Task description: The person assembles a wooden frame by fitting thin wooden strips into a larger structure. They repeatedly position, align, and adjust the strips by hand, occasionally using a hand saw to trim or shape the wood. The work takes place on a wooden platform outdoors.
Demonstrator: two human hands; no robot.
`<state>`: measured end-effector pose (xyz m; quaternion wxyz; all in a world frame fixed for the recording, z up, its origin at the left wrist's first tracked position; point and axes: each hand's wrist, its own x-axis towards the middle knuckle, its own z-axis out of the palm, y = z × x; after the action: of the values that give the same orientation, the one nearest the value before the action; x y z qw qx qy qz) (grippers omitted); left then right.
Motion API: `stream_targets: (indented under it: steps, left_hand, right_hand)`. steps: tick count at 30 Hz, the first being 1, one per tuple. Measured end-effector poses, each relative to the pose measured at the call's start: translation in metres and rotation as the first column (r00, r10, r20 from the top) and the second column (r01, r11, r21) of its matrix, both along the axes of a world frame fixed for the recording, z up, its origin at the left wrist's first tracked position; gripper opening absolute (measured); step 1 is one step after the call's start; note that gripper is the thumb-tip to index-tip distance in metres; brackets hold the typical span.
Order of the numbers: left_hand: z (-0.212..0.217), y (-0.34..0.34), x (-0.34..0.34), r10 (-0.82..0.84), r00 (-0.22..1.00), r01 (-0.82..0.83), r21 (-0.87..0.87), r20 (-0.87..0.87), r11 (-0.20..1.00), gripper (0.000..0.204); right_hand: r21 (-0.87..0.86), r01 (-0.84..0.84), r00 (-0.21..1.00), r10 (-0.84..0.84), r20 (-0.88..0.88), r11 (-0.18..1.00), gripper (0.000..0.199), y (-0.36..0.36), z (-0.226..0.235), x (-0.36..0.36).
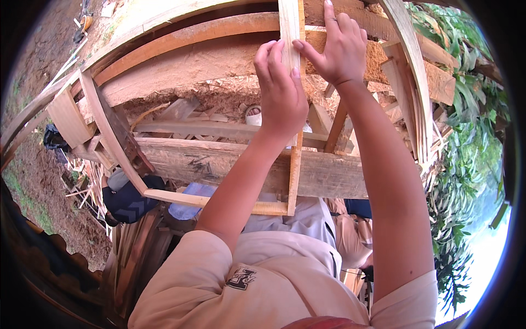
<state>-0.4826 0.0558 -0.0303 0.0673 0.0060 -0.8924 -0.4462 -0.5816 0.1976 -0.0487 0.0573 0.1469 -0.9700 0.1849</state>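
1. Here's the pale wooden strip (pixel 289 22), running lengthwise between the two hands, with its near end down by the wearer's waist.
2. Left hand (pixel 282 96) comes in from the strip's left: fingers bent, fingertips at the left edge, thumb lying across the face. Is it a firm grip? Cannot tell from here.
3. Over on the other side, the right hand (pixel 342 52) is spread open, thumb tip meeting the strip's right edge, the other fingers pointing away from the body. Whether those fingers press on the beam behind, cannot tell.
4. Follow the strip down: its near end meets a thin rail (pixel 175 197), which runs left to a slanting side piece (pixel 112 129).
5. Beyond the left hand, a broad plank (pixel 181 68) stretches leftward; nearer the body, a weathered plank (pixel 329 175) passes behind the strip.
6. Out wide, a person in dark clothing (pixel 131 203) at left, green leaves (pixel 433 33) at right.
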Motion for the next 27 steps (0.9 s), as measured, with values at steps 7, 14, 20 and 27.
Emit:
stream_targets:
  steps: [7, 14, 20, 27]
  left_hand:
    - [-0.004, 0.01, -0.001, 0.104, 0.994, -0.095, -0.246, 0.026, 0.965, 0.051]
    - [-0.003, 0.012, 0.002, 0.169, 0.984, -0.145, -0.303, 0.054, 0.942, 0.04]
    - [-0.003, 0.013, 0.001, 0.166, 0.984, -0.143, -0.288, 0.059, 0.947, 0.036]
    - [0.001, -0.002, -0.003, 0.078, 0.973, -0.064, -0.074, 0.217, 0.995, 0.036]
  right_hand:
    - [0.066, 0.006, 0.992, 0.002, -0.122, 0.998, 0.112, 0.002, -0.018, 0.001]
    - [0.063, 0.004, 0.998, 0.0, -0.061, 0.998, 0.111, -0.004, -0.011, 0.002]
    - [0.051, 0.013, 1.0, -0.014, 0.021, 0.999, 0.111, -0.002, -0.004, 0.005]
    - [0.056, 0.009, 1.0, -0.009, 0.011, 0.998, 0.111, -0.004, -0.007, 0.005]
